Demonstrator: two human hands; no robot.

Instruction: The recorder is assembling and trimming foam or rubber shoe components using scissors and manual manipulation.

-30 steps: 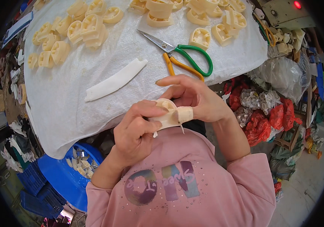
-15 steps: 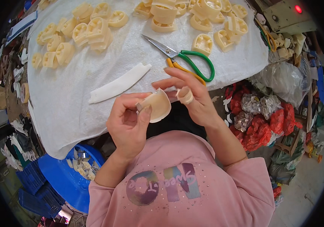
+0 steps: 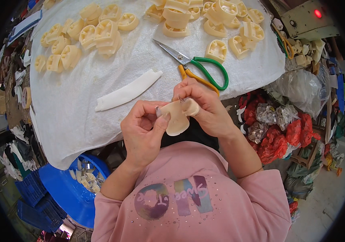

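A cream, shield-shaped moulded piece (image 3: pixel 176 124) is held upright between my hands, over the table's near edge. My left hand (image 3: pixel 143 127) pinches its left side between thumb and fingers; a small greyish bit shows beside those fingertips. At the top right edge, the fingers of my right hand (image 3: pixel 206 105) are closed on the same piece. A tan finger cover (image 3: pixel 191 107) sits on my right thumb. Something thin and dark shows at the right fingertips, too small to name. Just beyond lie scissors (image 3: pixel 188 60) with one green and one yellow handle, and a curved white strip (image 3: pixel 129 90).
Many cream moulded pieces (image 3: pixel 104 34) lie in groups across the far side of the white cloth (image 3: pixel 67 117). A blue basin (image 3: pixel 65 189) with small scraps stands at lower left, near blue crates (image 3: pixel 33 187). Red plastic bags (image 3: pixel 275 141) lie at right.
My right hand has come in from the right, and its fingers have closed on the piece's top edge. The piece has turned and shifted slightly right with my left hand.
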